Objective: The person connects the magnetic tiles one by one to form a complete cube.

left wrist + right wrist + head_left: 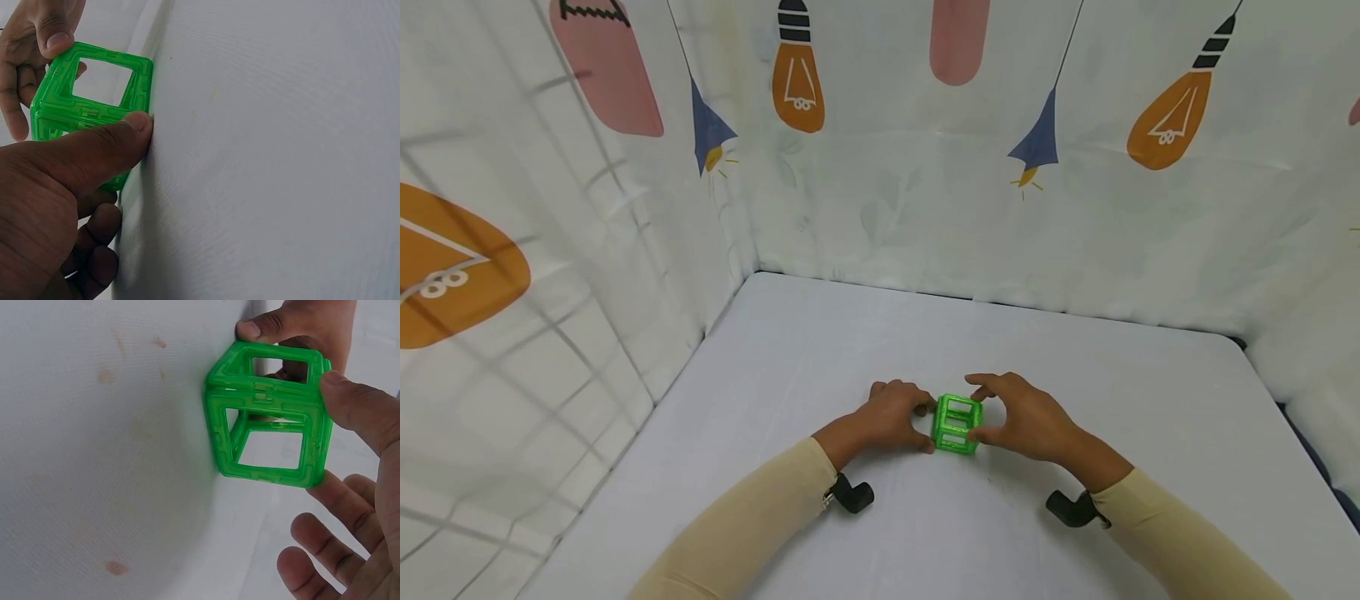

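Observation:
A cube of translucent green magnetic tiles (957,428), each tile a square frame with an open middle, sits on the white tabletop. My left hand (891,417) grips its left side between thumb and fingers. In the left wrist view, the left thumb (119,140) lies across the lower part of the cube (87,111). From the other side my right hand (1033,421) pinches it. Seen from the right wrist, the right thumb (350,403) is on the cube's upper corner (262,394) and the forefinger is at its lower corner, with the other fingers spread away.
The white-covered table (820,333) extends around both hands. Behind it hangs a white curtain (880,208) printed with bulbs and lamps, and another curtain side runs along the left. A small black wrist camera (853,496) sits under the left wrist, another (1070,508) under the right.

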Available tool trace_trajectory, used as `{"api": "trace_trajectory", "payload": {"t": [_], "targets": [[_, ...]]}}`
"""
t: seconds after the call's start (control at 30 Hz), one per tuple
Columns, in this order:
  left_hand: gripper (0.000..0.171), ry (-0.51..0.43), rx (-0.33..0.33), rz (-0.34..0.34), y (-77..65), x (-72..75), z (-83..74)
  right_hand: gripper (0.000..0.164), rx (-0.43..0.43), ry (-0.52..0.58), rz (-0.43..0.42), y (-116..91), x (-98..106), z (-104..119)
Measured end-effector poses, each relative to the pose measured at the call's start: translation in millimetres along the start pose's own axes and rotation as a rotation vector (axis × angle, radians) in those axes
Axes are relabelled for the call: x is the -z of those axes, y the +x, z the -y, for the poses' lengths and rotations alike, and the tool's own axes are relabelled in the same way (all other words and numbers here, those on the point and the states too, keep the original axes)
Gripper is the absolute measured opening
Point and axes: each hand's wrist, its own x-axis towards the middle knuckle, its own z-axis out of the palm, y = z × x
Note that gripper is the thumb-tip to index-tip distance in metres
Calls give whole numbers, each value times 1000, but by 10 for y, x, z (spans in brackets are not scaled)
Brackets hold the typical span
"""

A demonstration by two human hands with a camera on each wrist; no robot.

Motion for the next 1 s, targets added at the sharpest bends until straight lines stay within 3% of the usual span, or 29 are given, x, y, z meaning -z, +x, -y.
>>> {"api": "trace_trajectory", "payload": {"t": [0.27,0.5,1.0], "targets": [[79,-104,-37,15,-36,97,20,83,-12,-9,16,25,12,22],[66,-174,-105,-23,-52,150,16,83,-17,-5,20,33,13,20],[69,-216,-98,-35,-74,135,11,82,-8,29,9,-25,-15,9]]}}
